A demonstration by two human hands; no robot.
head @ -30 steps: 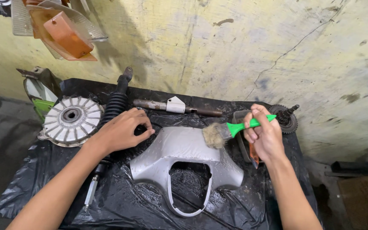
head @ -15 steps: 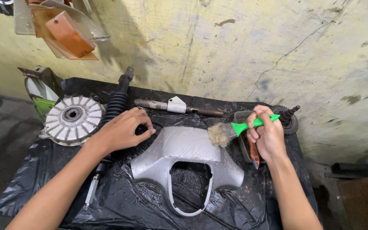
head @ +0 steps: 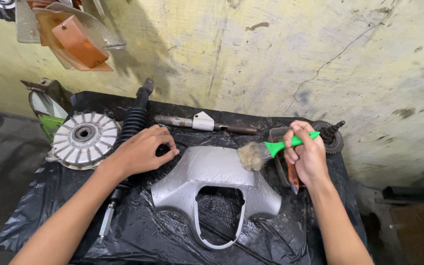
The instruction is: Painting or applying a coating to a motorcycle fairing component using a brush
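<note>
- Right hand (head: 308, 158) clamped on green-handled brush (head: 271, 148); bristles touch grey headlight cowl (head: 212, 172), mid-table.
- Left hand (head: 141, 152) curled loosely, resting beside the cowl's upper-left edge; grip on anything unclear.
- Container (head: 283, 162) behind right hand mostly hidden.

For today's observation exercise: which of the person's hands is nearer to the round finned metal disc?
Left. The left hand lies just right of the disc; the right hand, holding the green brush, is far across the table.

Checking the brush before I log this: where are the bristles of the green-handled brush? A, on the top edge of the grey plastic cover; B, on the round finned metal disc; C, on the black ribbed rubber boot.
A: the green-handled brush in the right hand has its bristles on the grey plastic cover.
</note>
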